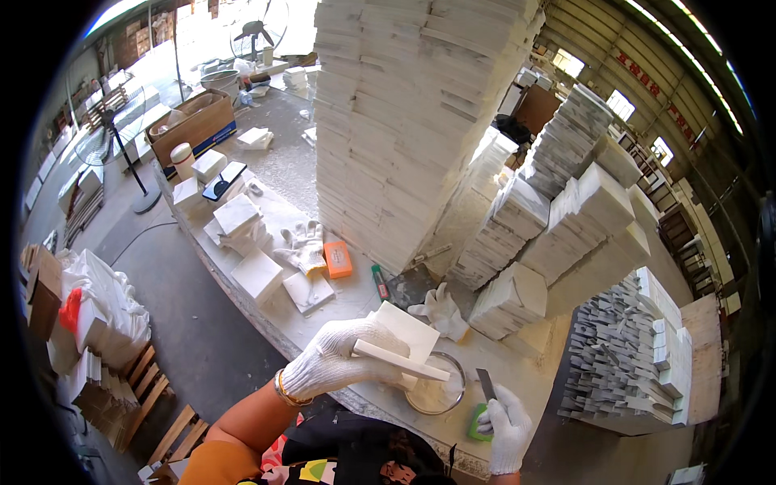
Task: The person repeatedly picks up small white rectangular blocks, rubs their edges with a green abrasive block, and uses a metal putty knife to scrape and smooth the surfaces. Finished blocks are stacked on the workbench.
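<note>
My left hand (339, 356), in a white knitted glove, is closed around white stone tiles. One square tile (412, 330) stands tilted, and a second tile (404, 360) shows its thin edge in front of it. They are held over the rim of a round metal bowl (462, 390) with pale powder or paste in it. To the right of the bowl, my gloved right hand (508, 424) grips a flat dark metal scraper (485, 383), its blade pointing up. Beside those fingers is a green object (478, 422); whether it touches the hand, I cannot tell.
A tall stack of white tiles (388, 121) rises ahead on the dusty table. Nearby lie spare gloves (305, 249), an orange box (338, 259), a green cutter-like tool (380, 283) and loose tiles (257, 276). More tile stacks (513, 299) stand right; a phone (224, 181) lies left.
</note>
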`<action>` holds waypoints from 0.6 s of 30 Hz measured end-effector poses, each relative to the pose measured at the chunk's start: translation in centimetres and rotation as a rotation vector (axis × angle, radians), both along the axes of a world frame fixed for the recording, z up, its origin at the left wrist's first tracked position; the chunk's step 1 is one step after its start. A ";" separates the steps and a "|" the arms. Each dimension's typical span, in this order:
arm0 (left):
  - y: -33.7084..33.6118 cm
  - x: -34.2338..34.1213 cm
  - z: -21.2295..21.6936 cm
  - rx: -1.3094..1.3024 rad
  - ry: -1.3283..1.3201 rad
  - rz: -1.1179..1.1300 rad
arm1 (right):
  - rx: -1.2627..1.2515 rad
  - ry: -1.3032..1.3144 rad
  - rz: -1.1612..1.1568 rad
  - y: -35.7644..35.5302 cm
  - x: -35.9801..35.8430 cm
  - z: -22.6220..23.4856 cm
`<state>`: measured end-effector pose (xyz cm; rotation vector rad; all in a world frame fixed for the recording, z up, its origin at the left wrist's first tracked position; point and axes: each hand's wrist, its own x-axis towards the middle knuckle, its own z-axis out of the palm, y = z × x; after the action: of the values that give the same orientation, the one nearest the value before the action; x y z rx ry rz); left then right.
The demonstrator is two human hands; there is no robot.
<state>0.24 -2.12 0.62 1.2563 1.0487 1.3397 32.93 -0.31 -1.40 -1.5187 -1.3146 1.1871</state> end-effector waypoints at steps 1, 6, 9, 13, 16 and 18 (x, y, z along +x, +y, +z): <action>-0.1 0.2 0.6 -0.013 -0.019 -0.002 | -0.014 -0.044 0.004 0.0 0.7 -2.5; -0.6 1.3 2.2 -0.004 0.048 -0.008 | 0.064 -0.756 0.417 1.0 -0.2 -10.4; -0.6 2.0 3.1 0.006 0.240 -0.015 | -0.010 -1.014 0.570 1.5 -0.7 -10.7; 0.8 1.9 5.3 -0.138 0.266 -0.025 | -0.098 -1.117 0.568 3.2 -0.5 -4.5; 3.2 1.5 4.9 -0.228 0.387 -0.041 | 0.259 -0.978 0.441 3.8 3.3 -1.3; 4.3 0.8 3.2 -0.109 0.662 0.006 | 0.333 -0.898 0.341 4.3 4.5 3.5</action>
<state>1.06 2.21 3.84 1.6591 1.5507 0.8578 37.40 3.99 2.06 -1.6664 -2.2935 0.3843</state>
